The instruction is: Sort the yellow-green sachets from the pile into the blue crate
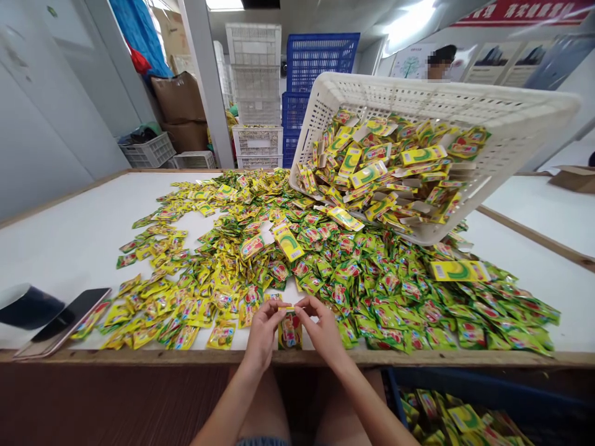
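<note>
My left hand (264,331) and my right hand (320,329) meet at the near edge of the table and pinch the top of one small yellow-green sachet (290,332) between their fingertips. The sachet hangs upright between them, just above the wooden table edge (139,357). Right behind my hands lies a wide heap of the same sachets (325,266), spread over the white table top (60,241). A white plastic crate (418,99) is tipped toward me at the back right, with sachets and yellow cards spilling from it.
A phone (65,320) and a dark object (25,306) lie at the near left. A blue bin (465,402) with more sachets stands below the table at the right. Stacked white and blue crates (320,62) stand behind. A person (440,62) is beyond the tipped crate.
</note>
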The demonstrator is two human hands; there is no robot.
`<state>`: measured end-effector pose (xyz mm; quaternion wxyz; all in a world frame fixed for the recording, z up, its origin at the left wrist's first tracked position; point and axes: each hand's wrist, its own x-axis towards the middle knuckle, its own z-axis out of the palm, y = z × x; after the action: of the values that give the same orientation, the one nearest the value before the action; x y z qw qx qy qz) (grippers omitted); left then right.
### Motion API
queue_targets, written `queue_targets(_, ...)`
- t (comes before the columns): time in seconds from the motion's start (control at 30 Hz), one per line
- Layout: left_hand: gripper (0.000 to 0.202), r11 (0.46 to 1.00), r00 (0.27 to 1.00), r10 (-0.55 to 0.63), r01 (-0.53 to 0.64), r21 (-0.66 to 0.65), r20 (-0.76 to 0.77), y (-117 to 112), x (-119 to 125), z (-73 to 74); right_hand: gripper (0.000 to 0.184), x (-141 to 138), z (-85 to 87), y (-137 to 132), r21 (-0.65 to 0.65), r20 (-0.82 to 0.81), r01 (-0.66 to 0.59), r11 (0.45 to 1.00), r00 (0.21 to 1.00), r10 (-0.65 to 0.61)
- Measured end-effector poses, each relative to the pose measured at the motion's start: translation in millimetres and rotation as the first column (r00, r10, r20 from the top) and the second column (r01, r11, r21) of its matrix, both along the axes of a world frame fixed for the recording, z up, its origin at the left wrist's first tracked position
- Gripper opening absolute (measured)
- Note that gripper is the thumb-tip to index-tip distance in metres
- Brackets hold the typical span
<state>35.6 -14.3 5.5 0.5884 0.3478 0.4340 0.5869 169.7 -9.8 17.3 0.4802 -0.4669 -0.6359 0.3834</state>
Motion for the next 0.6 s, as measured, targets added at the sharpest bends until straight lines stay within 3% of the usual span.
queue_targets(0.17, 0.016, 0.984, 0.960, -0.070, 0.111, 0.140, -0.271, 0, -18, -6.3, 0.016, 7, -6.7, -1, 0.014, -0.016, -0.048, 0.999, 0.999, 0.048)
queue_targets(0.3, 0.019, 0.970, 0.946, -0.138, 0.189, 0.155, -0.294, -3, -18, -6.8, 0.016, 6, -16.9, -10, -0.044, -0.012, -0.086, 0.995, 0.996, 0.086)
queue_targets(0.47, 0.017, 0.964, 0.930, -0.060, 0.148, 0.219, -0.362, -13, -4, -5.8, 0.035, -6, -23.0, -23, -0.039, 0.059, -0.085, 0.996, 0.994, 0.087)
queue_targets(0.53, 0.020, 0.947, 0.915, -0.088, 0.199, 0.253, -0.394, -14, -1, 2.2, 0.034, -2, -19.3, -31, 0.022, 0.075, -0.034, 0.999, 0.997, 0.032)
queue_targets(0.6, 0.025, 0.917, 0.887, -0.115, 0.268, 0.296, -0.447, -5, -3, 15.7, 0.030, 19, -13.8, -45, 0.123, 0.118, 0.122, 0.985, 0.984, -0.136)
